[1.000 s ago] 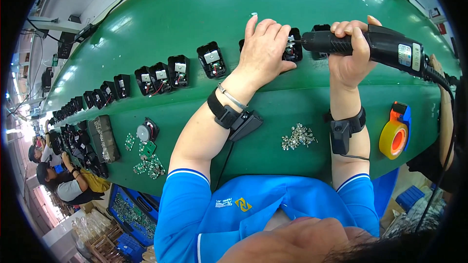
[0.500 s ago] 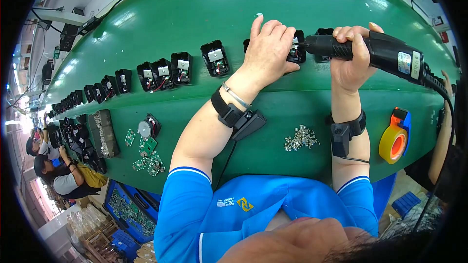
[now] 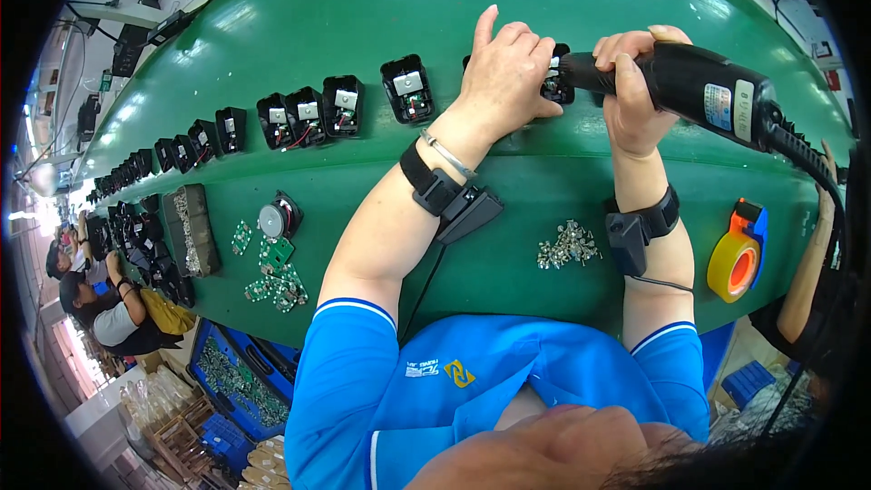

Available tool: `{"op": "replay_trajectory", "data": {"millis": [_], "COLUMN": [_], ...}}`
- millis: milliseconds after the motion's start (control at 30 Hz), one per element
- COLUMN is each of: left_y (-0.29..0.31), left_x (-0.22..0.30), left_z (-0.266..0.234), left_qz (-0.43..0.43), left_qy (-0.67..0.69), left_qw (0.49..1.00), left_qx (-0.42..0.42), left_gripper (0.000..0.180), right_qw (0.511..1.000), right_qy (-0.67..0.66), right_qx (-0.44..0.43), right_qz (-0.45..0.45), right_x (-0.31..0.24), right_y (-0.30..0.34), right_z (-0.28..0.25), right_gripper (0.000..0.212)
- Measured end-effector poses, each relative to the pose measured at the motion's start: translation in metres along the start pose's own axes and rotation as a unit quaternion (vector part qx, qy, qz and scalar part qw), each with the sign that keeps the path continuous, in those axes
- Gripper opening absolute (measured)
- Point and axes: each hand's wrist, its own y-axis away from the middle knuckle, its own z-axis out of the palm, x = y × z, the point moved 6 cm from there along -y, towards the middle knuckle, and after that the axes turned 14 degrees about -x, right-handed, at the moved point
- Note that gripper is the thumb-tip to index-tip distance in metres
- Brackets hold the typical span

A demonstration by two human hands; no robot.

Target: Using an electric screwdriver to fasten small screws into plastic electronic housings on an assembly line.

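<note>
Two hands, both ours, working over the green workbench (image 3: 490, 191). Our right hand (image 3: 640, 100) is wrapped around a black corded electric screwdriver (image 3: 712, 95), fingers closed on the grip, nose aimed left toward our left hand (image 3: 508, 73). The cord (image 3: 803, 141) leaves the tool's back end, off to the right of our right hand. Our left hand lies back up, thumb apart from the fingers, one finger lifted away, at the left side of an open black housing (image 3: 558, 86). Its fingertips are partly hidden, so we cannot tell whether it pinches. That housing sits between our two hands, right at the screwdriver's nose; the bit's contact we can't make out.

Left of our left hand: one separate open housing (image 3: 407, 89) with a metal plate inside, then a group of three housings (image 3: 305, 118), then more in a line running farther off. Below and between our hands we see a loose pile of screws (image 3: 569, 246). Below and right of our right hand: a tape dispenser (image 3: 735, 252) with a yellow roll. Well below and left of our left hand: a round speaker (image 3: 274, 220), small green circuit boards (image 3: 277, 281), and a long grey tray (image 3: 190, 231) of small metal parts.
</note>
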Motion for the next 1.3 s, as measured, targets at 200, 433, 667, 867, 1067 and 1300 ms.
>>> {"op": "replay_trajectory", "data": {"millis": [200,433,667,867,1067,1300], "left_y": [-0.003,0.024,0.064,0.067,0.067,0.034], "left_x": [0.006,0.021,0.090,0.091,0.090,0.052], "left_z": [-0.012,-0.028,0.016,0.030,0.028,0.009], "left_qz": [0.007,0.054,0.181,0.235,0.231,0.040], "left_qy": [-0.045,-0.075,0.198,0.134,0.110,0.381], "left_qw": [0.999,0.994,0.951,0.945,0.954,0.923], "left_qx": [0.014,0.064,-0.157,-0.183,-0.155,-0.022], "left_gripper": [0.062,0.049,0.019,0.014,0.007,0.012], "right_qw": [0.993,0.990,0.986,0.989,0.988,0.973], "right_qy": [0.109,-0.121,-0.115,-0.111,-0.112,-0.191], "right_qx": [-0.028,0.079,0.113,0.093,0.103,0.131], "right_qz": [0.024,-0.002,0.035,0.038,0.042,0.012], "right_x": [-0.014,-0.058,-0.066,-0.065,-0.069,-0.086], "right_y": [-0.019,0.007,0.037,0.035,0.035,0.027], "right_z": [-0.002,-0.047,-0.063,-0.057,-0.064,-0.070], "right_gripper": [0.033,0.028,0.031,0.032,0.033,0.031]}}
